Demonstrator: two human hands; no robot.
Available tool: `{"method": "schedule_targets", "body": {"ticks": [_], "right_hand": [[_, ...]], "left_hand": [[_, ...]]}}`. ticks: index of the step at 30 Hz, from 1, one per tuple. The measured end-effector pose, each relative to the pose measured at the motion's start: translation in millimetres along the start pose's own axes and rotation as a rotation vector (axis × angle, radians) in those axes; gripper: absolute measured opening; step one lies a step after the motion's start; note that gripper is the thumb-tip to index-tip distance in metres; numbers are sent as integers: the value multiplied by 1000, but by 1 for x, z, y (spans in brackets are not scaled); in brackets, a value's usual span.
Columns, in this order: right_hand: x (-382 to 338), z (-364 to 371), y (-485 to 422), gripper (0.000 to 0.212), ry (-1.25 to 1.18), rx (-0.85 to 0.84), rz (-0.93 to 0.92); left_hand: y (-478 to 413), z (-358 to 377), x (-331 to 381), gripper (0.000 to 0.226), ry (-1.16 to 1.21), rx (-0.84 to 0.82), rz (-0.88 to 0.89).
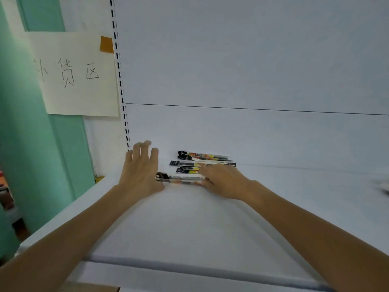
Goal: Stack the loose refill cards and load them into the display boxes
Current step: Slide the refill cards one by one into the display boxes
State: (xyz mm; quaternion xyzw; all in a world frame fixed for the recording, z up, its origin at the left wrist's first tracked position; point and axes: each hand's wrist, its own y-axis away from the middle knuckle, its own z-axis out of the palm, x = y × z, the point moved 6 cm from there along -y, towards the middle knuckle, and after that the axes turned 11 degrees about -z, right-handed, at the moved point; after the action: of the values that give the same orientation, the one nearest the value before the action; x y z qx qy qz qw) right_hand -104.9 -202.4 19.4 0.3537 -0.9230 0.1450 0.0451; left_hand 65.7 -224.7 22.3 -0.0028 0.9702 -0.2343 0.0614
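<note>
Several long, narrow refill cards (202, 160) with black ends and orange-yellow print lie loosely fanned on the white shelf (189, 224), near its back wall. My left hand (140, 169) hovers just left of the cards with its fingers spread, and its thumb side touches the black end of the nearest card (181, 179). My right hand (223, 181) lies over the right ends of the nearer cards, fingers pointing left and covering them. Whether its fingers curl round a card is hidden. No display box is in view.
The shelf's white back panel (252, 70) rises behind the cards, with a slotted upright (122, 85) at its left. A paper sign (75, 74) with handwriting is taped to the green wall (31, 144). A blurred object (382, 186) sits at the shelf's right edge.
</note>
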Motion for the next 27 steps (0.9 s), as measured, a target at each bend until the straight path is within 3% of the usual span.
{"method": "schedule_targets", "body": {"ticks": [3,5,7,9,12,14,16,19,23,27], "right_hand": [[2,0,5,33,101,26,14],[3,-4,15,25,157,114,-24],[5,-16,32,24,201,223,-70],[14,-22,49,31,113,197,-10],[39,-14,75,63,-117,2,193],[49,-15,91,76,-313,33,288],[57,-19,107,71,-504,141,360],[71,-25,130,45,-669,316,451],[94,-37,162,45,-528,389,459],[107,-64,213,34,-372,466,308]], "left_hand": [[8,-13,29,88,89,49,256],[16,-19,54,65,179,63,413],[19,-22,73,34,216,57,437],[22,-24,86,21,244,40,404],[30,-31,104,19,278,27,425],[38,-36,118,19,300,39,446],[44,-43,135,19,316,46,458],[53,-55,162,23,312,67,460],[69,-70,206,31,237,88,489],[90,-83,256,34,375,-69,461]]}}
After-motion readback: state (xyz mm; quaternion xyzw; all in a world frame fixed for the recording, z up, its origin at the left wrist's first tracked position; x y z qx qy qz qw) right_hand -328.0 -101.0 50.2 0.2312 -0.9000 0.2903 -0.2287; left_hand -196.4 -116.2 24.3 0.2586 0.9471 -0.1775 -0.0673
